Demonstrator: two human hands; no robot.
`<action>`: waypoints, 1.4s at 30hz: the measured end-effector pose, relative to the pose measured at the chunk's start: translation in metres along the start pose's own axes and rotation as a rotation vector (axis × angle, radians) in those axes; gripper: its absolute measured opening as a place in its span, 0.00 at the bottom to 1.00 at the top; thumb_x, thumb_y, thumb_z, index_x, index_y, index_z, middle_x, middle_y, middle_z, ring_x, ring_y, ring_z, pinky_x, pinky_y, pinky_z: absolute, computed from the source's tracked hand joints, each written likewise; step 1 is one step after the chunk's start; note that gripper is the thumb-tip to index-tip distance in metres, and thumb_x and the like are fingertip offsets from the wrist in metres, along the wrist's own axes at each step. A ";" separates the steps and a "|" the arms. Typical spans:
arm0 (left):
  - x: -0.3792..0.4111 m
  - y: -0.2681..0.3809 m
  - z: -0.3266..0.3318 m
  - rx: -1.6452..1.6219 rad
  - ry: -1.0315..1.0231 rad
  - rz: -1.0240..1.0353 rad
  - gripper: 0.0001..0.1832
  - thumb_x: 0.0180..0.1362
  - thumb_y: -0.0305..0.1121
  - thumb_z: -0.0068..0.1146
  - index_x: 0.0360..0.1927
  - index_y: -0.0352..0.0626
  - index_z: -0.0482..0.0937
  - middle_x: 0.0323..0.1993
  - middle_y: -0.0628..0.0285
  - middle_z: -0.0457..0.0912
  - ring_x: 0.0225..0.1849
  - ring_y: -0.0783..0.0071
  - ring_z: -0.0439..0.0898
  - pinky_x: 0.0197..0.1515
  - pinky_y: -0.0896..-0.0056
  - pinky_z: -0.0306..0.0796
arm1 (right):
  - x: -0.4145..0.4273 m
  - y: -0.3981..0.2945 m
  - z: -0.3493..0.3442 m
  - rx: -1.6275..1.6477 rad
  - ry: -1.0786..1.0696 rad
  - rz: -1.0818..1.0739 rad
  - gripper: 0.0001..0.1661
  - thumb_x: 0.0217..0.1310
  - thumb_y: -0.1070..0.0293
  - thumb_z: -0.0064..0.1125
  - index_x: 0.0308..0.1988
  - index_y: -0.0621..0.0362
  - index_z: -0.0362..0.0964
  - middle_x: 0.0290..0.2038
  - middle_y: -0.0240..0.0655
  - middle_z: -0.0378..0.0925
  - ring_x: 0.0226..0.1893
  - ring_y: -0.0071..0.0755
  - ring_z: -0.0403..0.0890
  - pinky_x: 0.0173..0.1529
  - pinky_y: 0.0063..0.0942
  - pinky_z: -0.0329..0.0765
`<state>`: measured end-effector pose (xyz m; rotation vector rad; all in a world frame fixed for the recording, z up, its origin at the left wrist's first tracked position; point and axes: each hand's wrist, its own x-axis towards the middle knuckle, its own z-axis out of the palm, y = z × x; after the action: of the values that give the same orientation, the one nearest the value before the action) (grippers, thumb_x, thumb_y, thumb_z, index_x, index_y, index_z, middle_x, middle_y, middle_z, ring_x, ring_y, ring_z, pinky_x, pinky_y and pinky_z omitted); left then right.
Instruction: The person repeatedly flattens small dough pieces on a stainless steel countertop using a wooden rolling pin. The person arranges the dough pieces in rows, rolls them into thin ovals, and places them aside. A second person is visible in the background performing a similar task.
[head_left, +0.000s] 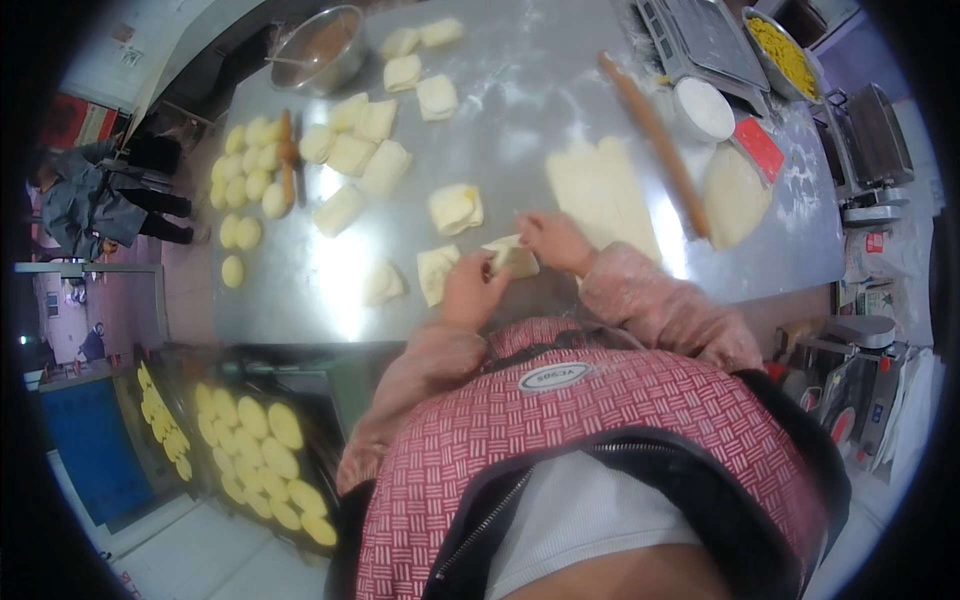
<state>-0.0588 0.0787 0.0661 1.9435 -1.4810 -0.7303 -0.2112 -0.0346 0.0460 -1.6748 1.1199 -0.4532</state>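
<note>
Near the front edge of the steel table, my left hand (474, 286) and my right hand (553, 238) both grip a small folded piece of dough (513, 256). My left fingers hold its near left side; my right fingers pinch its far right corner. Just left of my left hand lies a square dough packet (436, 271). Another packet with a yellow spot on top (456, 208) sits beyond it. A flat, pale dough sheet (600, 187) spreads beyond my right hand, partly behind my forearm.
A long wooden rolling pin (652, 139) lies right of the sheet, beside a dough lump (739, 199), a red scraper (759, 150), a white bowl (703, 109) and a scale (709, 45). Dough balls (255, 161) and a short rolling pin (287, 154) lie left. A tray of dough rounds (262, 450) stands lower left.
</note>
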 end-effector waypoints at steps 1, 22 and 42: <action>0.000 0.004 0.004 0.046 -0.034 0.094 0.17 0.50 0.36 0.60 0.41 0.38 0.77 0.32 0.53 0.77 0.28 0.66 0.78 0.30 0.70 0.73 | 0.006 -0.006 -0.013 -0.038 0.008 0.023 0.13 0.56 0.65 0.52 0.35 0.62 0.75 0.33 0.48 0.78 0.32 0.49 0.78 0.38 0.38 0.75; 0.056 0.056 0.051 -0.448 -0.341 0.191 0.21 0.45 0.36 0.65 0.43 0.39 0.76 0.42 0.56 0.79 0.44 0.63 0.77 0.47 0.64 0.71 | -0.001 -0.069 -0.115 -0.350 -0.567 -0.508 0.17 0.49 0.67 0.57 0.41 0.61 0.70 0.32 0.48 0.76 0.33 0.53 0.76 0.38 0.36 0.73; 0.153 0.004 -0.016 -0.913 -0.143 -0.239 0.15 0.54 0.27 0.53 0.43 0.29 0.72 0.37 0.52 0.77 0.36 0.59 0.79 0.32 0.66 0.80 | 0.007 -0.035 -0.101 0.556 0.522 0.112 0.22 0.51 0.62 0.62 0.40 0.68 0.68 0.36 0.42 0.73 0.37 0.40 0.77 0.41 0.38 0.74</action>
<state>-0.0142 -0.0686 0.0684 1.3602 -0.7451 -1.3752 -0.2662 -0.0935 0.1167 -1.0218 1.2959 -1.0627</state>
